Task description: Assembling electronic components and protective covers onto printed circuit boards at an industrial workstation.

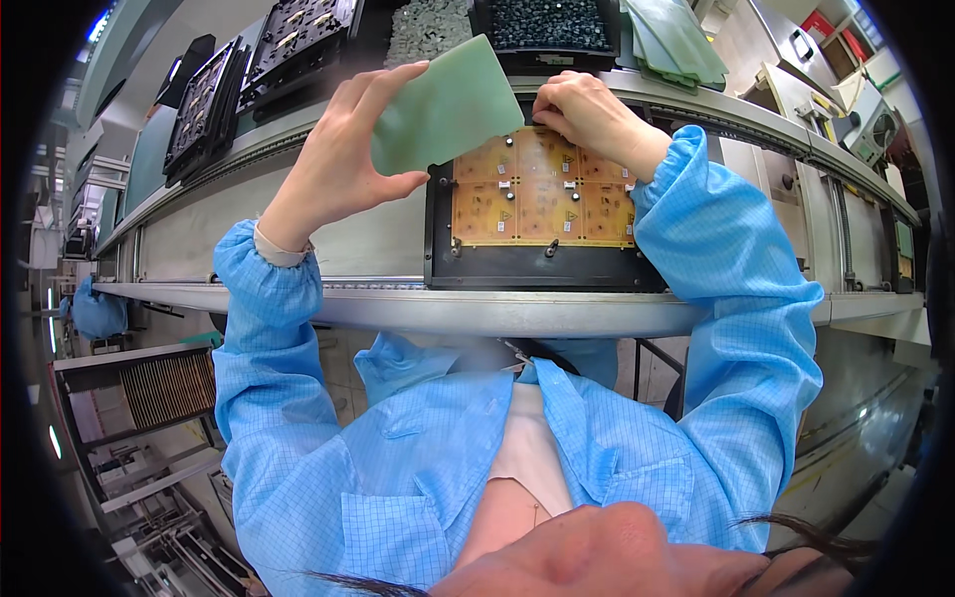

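Note:
A pale green flat sheet (448,109) is tilted up in my left hand (348,149), gripped along its left side between the fingers and the thumb. Below it lies a black frame (497,267) with a panel of yellow-brown circuit boards (542,189) set in it. Small white and dark parts stand on the panel. My right hand (587,109) is at the frame's far edge, its fingers bent and pinched together. What those fingers hold, if anything, is hidden. The sheet covers the panel's far left corner.
Behind the frame stand a bin of clear small parts (428,32) and a bin of dark small parts (550,25). A stack of green sheets (676,45) lies at the far right. Black trays (204,109) are at the far left. A metal rail (378,303) runs along the near edge.

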`<move>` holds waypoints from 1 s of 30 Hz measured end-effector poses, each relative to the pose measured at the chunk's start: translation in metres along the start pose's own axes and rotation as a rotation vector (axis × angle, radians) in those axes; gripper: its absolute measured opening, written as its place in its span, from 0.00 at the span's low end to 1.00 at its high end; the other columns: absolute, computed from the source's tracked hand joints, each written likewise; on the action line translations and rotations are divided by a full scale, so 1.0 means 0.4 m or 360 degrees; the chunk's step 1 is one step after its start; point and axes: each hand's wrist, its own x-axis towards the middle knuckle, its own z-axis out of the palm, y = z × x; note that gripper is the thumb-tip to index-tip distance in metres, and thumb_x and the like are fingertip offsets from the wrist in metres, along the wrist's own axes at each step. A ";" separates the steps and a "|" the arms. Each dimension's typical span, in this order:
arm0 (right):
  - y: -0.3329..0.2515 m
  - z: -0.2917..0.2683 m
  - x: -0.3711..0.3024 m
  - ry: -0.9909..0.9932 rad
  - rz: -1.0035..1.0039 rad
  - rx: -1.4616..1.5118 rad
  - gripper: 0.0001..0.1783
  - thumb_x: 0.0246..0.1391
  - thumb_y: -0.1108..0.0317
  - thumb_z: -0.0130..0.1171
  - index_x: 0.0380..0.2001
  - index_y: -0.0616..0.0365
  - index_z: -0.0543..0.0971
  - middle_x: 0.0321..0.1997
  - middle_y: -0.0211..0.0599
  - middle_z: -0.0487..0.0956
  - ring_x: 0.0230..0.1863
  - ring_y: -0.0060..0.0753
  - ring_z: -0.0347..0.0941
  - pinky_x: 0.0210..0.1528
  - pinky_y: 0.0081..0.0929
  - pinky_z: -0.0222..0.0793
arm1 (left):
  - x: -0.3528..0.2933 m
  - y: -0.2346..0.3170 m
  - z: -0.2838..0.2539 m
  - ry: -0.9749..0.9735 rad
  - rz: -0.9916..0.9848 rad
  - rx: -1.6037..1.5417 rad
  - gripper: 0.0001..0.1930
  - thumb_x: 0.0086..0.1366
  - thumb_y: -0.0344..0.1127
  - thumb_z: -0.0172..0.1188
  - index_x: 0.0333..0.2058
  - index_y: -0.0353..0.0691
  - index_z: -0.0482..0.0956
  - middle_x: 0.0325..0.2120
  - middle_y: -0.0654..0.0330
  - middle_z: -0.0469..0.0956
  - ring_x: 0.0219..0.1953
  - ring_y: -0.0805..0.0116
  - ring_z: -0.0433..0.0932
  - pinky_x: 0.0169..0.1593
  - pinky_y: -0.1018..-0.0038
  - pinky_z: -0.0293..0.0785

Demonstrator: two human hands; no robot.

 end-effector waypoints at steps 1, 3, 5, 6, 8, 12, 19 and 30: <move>-0.001 0.006 0.005 -0.0062 0.0075 -0.0047 0.07 0.54 0.69 0.64 0.33 0.62 0.83 0.36 0.44 0.82 0.43 0.46 0.79 0.48 0.38 0.76 | 0.001 0.002 -0.001 -0.0008 0.0004 0.0002 0.49 0.41 0.32 0.74 0.65 0.49 0.62 0.55 0.50 0.71 0.58 0.46 0.70 0.60 0.58 0.71; -0.005 0.014 0.016 -0.0118 0.0152 -0.0090 0.08 0.53 0.69 0.64 0.33 0.62 0.83 0.36 0.45 0.82 0.42 0.47 0.79 0.48 0.39 0.76 | 0.005 0.004 -0.004 -0.0028 -0.0007 0.0003 0.48 0.41 0.32 0.74 0.64 0.48 0.64 0.55 0.50 0.70 0.58 0.46 0.70 0.60 0.58 0.71; -0.011 0.019 0.024 -0.0131 0.0204 -0.0112 0.08 0.53 0.69 0.64 0.33 0.63 0.83 0.36 0.45 0.82 0.42 0.47 0.79 0.47 0.39 0.76 | 0.006 0.001 -0.006 -0.0026 0.0018 0.0025 0.47 0.41 0.32 0.74 0.64 0.48 0.65 0.56 0.50 0.70 0.58 0.46 0.70 0.60 0.58 0.71; -0.013 0.020 0.026 -0.0122 0.0209 -0.0113 0.08 0.53 0.69 0.64 0.33 0.63 0.83 0.36 0.45 0.82 0.42 0.47 0.79 0.47 0.39 0.76 | 0.006 0.001 -0.007 -0.0017 0.0042 0.0045 0.47 0.41 0.32 0.74 0.63 0.48 0.65 0.56 0.50 0.70 0.58 0.46 0.70 0.60 0.58 0.71; -0.012 0.023 0.029 -0.0094 0.0192 -0.0134 0.08 0.54 0.69 0.64 0.32 0.63 0.83 0.36 0.45 0.82 0.41 0.48 0.80 0.46 0.39 0.77 | 0.007 0.005 -0.008 -0.0041 0.0037 0.0063 0.45 0.41 0.32 0.74 0.62 0.48 0.67 0.55 0.49 0.70 0.58 0.46 0.70 0.60 0.58 0.71; -0.007 0.015 0.026 -0.0035 0.0171 -0.0031 0.09 0.55 0.69 0.63 0.34 0.64 0.83 0.35 0.46 0.82 0.38 0.49 0.80 0.43 0.37 0.77 | 0.016 0.005 -0.003 -0.0187 0.0069 0.0091 0.40 0.42 0.34 0.74 0.58 0.47 0.72 0.54 0.49 0.70 0.58 0.48 0.70 0.60 0.59 0.71; 0.039 -0.114 -0.125 0.0507 0.0357 0.0455 0.11 0.59 0.65 0.63 0.36 0.63 0.84 0.27 0.43 0.82 0.26 0.32 0.76 0.33 0.28 0.72 | 0.061 0.061 0.108 -0.0412 0.0205 -0.0028 0.35 0.43 0.39 0.73 0.54 0.45 0.75 0.53 0.50 0.71 0.57 0.50 0.69 0.60 0.60 0.71; -0.015 -0.093 -0.302 0.0599 0.0748 0.0700 0.12 0.59 0.63 0.65 0.37 0.62 0.85 0.33 0.38 0.85 0.32 0.27 0.78 0.39 0.25 0.75 | 0.143 0.061 0.165 -0.0530 0.0352 0.0043 0.35 0.42 0.40 0.73 0.53 0.41 0.76 0.51 0.52 0.74 0.55 0.50 0.68 0.61 0.61 0.70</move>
